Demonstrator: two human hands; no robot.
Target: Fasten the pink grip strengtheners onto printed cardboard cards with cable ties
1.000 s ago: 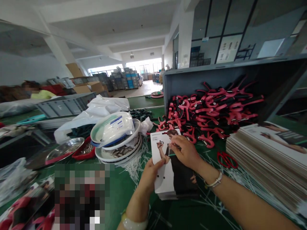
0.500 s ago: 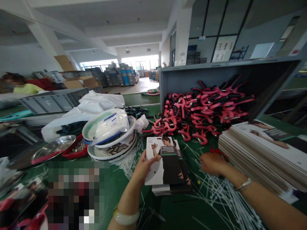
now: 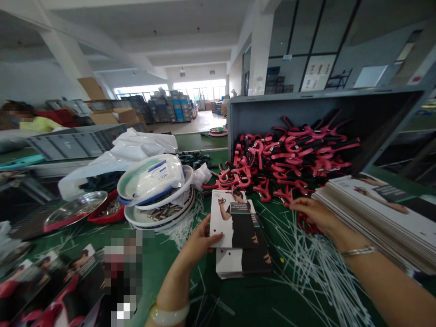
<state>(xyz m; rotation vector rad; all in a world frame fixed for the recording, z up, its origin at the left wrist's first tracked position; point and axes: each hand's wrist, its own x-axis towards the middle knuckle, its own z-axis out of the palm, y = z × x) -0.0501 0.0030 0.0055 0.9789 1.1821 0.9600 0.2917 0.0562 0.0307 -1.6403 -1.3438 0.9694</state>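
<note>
Left hand (image 3: 200, 240) and right hand (image 3: 315, 213) over the green tabletop (image 3: 163, 277). The left hand held a printed card (image 3: 243, 229) by its left edge, thumb on the face and fingers behind. Compared with half a second earlier, the card had shifted away from the wearer, exposing more of the near end of the card stack (image 3: 229, 263) beneath. The right hand had advanced over the loose white plastic ties (image 3: 320, 277) to their far ends, beside the pink-and-black clamps (image 3: 260, 152) spilling from the grey crate (image 3: 306, 96). Its thumb and forefinger were narrowly spaced; whether they pinched a tie could not be told. The red-handled scissors (image 3: 306, 226) lay partly beneath that hand. The change thus separated the roles: one hand steadied the card while the other worked among the tie ends. A taller card stack (image 3: 378, 229) stood at the right.
</note>
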